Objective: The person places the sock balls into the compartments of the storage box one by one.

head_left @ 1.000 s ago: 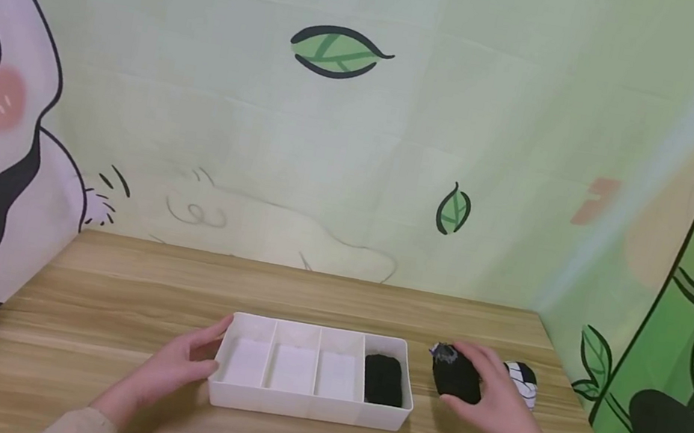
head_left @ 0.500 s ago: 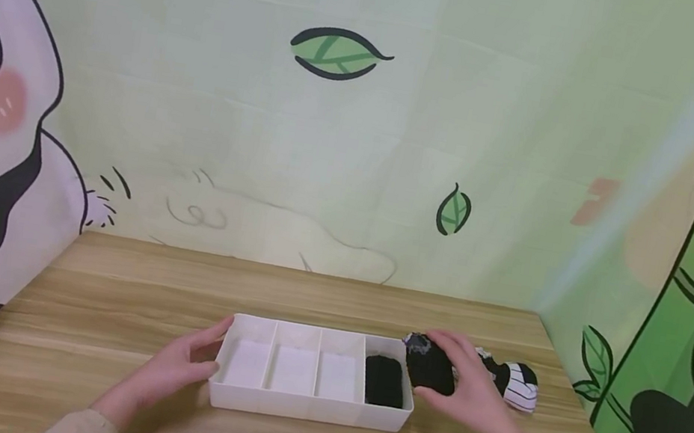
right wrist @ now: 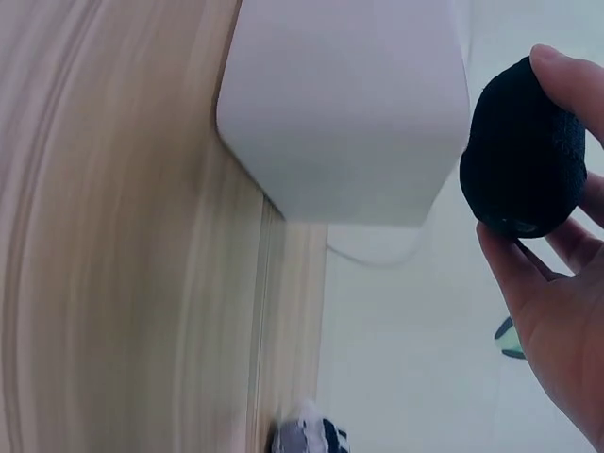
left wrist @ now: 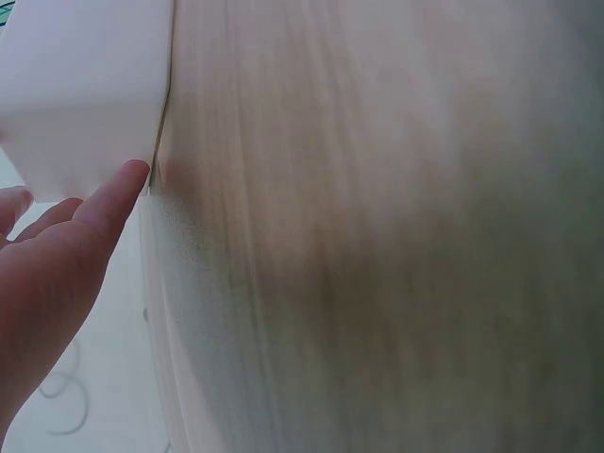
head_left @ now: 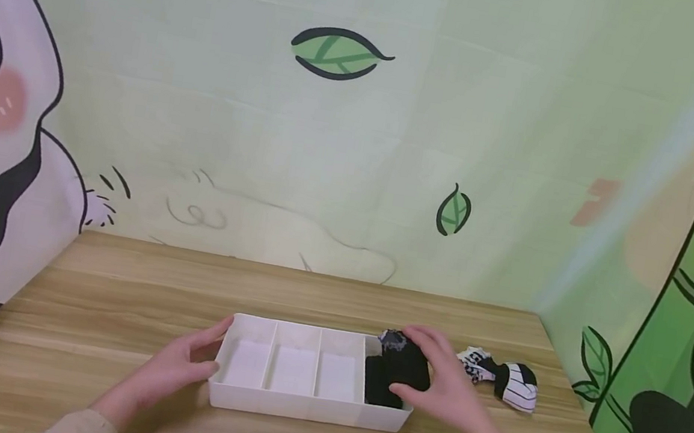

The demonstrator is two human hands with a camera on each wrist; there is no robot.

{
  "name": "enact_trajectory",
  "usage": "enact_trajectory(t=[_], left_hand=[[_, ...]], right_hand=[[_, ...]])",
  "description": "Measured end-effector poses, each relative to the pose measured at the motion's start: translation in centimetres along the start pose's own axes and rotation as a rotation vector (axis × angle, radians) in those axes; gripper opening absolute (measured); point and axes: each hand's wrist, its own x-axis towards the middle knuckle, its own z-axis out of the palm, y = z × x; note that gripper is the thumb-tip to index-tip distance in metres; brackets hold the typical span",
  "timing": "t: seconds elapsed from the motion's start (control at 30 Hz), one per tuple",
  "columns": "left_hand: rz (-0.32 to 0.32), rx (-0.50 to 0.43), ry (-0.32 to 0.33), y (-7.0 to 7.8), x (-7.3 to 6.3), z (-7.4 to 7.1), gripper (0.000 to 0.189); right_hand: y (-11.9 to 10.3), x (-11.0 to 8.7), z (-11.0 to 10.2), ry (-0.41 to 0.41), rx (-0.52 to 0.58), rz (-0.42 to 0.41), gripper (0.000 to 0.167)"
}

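In the head view, a white box (head_left: pixel 303 407) with several compartments in a row stands on the table. My left hand (head_left: pixel 181 358) rests its thumb and straight fingers against the left end wall. The left wrist view shows those fingertips (left wrist: pixel 130 175) at the box's lower edge. A black sock roll (head_left: pixel 374 386) lies in the rightmost compartment. Above that compartment, my right hand (head_left: pixel 443 383) grips another black sock roll (right wrist: pixel 524 156) between thumb and fingers, a grey pattern at its far end. It overlaps the box's right rim and the first roll.
Right of the box lie a black-and-white patterned sock roll (head_left: pixel 477 363) and a striped one (head_left: pixel 520 388), side by side on the wooden table (head_left: pixel 307 297). A cloth backdrop (head_left: pixel 357 150) with panda and bamboo drawings hangs behind the table.
My right hand has carried the black sock roll leftward from beside the box to over its rightmost compartment, uncovering the patterned roll. The left hand and box have stayed put.
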Motion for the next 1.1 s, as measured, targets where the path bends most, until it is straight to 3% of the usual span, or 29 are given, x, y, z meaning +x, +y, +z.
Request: enact_trajectory(t=[0.4, 0.73, 1.1], left_hand=[[0.0, 0.007, 0.0, 0.1, 0.0, 0.1, 0.074], [0.01, 0.015, 0.007, 0.1, 0.0, 0.1, 0.075], [0.003, 0.007, 0.007, 0.2, 0.0, 0.1, 0.074]], right_hand=[[-0.7, 1.1, 2.0, 0.007, 0.002, -0.071, 0.08], [-2.0, 1.7, 3.2, -0.05, 0.03, 0.006, 0.08], [-2.9, 2.3, 4.8, -0.029, 0.04, -0.035, 0.079]])
